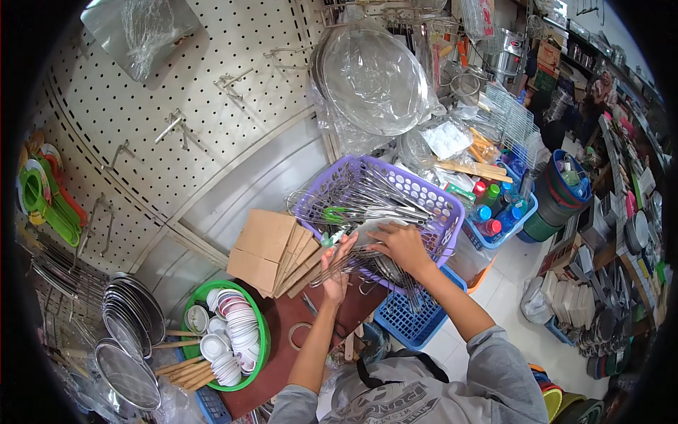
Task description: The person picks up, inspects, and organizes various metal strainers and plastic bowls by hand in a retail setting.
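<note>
My left hand (pixel 337 272) is upright at the near left corner of a purple basket (pixel 452 205), fingers closed against a bundle of thin metal wire utensils (pixel 351 256). From the other side, my right hand (pixel 401 244) reaches over the bundle, its bent fingers on a pale, flat piece (pixel 369 230) whose kind I cannot make out. Long metal utensils (pixel 385 194) fill the basket, with a bright green item (pixel 334 213) among them. My palms hide part of what is held.
Brown cardboard boxes (pixel 261 247) stand left of the basket. A green basin (pixel 264 339) holds white bowls and spoons. A blue basket (pixel 404 318) sits below right. Strainers (pixel 374 81) hang from the pegboard (pixel 233 42). Bottles (pixel 489 212) fill another blue basket.
</note>
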Demonstrator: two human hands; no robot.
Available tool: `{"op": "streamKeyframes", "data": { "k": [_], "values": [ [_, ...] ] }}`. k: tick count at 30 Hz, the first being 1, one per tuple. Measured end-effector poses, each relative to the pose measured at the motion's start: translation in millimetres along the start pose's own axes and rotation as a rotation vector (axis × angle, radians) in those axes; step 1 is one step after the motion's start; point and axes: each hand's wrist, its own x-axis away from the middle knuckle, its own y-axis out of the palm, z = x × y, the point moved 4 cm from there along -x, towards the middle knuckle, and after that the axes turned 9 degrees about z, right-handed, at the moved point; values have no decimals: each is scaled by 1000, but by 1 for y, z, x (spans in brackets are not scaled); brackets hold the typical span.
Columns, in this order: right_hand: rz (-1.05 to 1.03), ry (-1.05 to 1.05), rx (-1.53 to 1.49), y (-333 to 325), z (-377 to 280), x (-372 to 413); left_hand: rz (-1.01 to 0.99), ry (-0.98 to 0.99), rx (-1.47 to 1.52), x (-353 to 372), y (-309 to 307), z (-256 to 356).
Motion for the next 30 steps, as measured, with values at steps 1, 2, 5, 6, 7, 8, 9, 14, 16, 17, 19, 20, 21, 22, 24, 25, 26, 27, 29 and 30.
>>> {"op": "streamKeyframes", "data": {
  "k": [1, 2, 5, 6, 7, 8, 9, 14, 16, 17, 19, 20, 21, 22, 24, 25, 26, 27, 29, 30],
  "values": [
    [-39, 8, -24, -3, -1, -3, -6, -4, 13, 0, -1, -1],
    [-77, 14, -48, -5, -2, -6, -1, -3, -19, 0, -2, -1],
    [-185, -208, -90, -7, -5, -23, 31, -8, -73, 2, -10, -6],
    [-226, -240, -75, -7, -7, -28, 45, -15, -66, 1, -13, -8],
    [-266, -272, -58, -6, -10, -34, 56, -22, -57, 1, -16, -10],
    [-308, -303, -42, -4, -12, -38, 62, -44, -37, 1, -18, -13],
    [-315, -327, -43, -2, -11, -42, 67, -64, -17, 1, -19, -13],
    [-377, -375, -59, 5, -12, -52, 110, -52, 38, 2, -22, -10],
    [-400, -376, -65, 7, -9, -56, 86, -22, 74, 1, -24, -8],
    [-412, -377, -67, 8, -8, -57, 106, -26, 33, 1, -30, -12],
    [-407, -366, -62, 1, -9, -57, 148, -30, -48, -1, -39, -18],
    [-404, -359, -59, -1, -9, -57, 160, -3, -93, 0, -42, -22],
    [-376, -369, -60, 0, -6, -55, 173, 21, -138, 2, -33, -16],
    [-349, -380, -60, 2, -1, -53, 186, 47, -183, 4, -25, -11],
    [-320, -390, -55, 1, 4, -53, 199, 107, -150, 7, -13, -3],
    [-319, -388, -50, -2, 6, -56, 205, 135, -133, 9, -10, 0],
    [-319, -387, -45, -5, 6, -57, 221, 126, -127, 10, -10, 1],
    [-295, -383, -29, -8, 6, -57, 238, 117, -122, 11, -10, 1],
    [-246, -374, 1, -11, 4, -54, 251, 91, -113, 13, -10, 3],
    [-212, -338, 39, -11, 4, -54, 249, 74, -111, 13, -11, 5]
  ]
}}
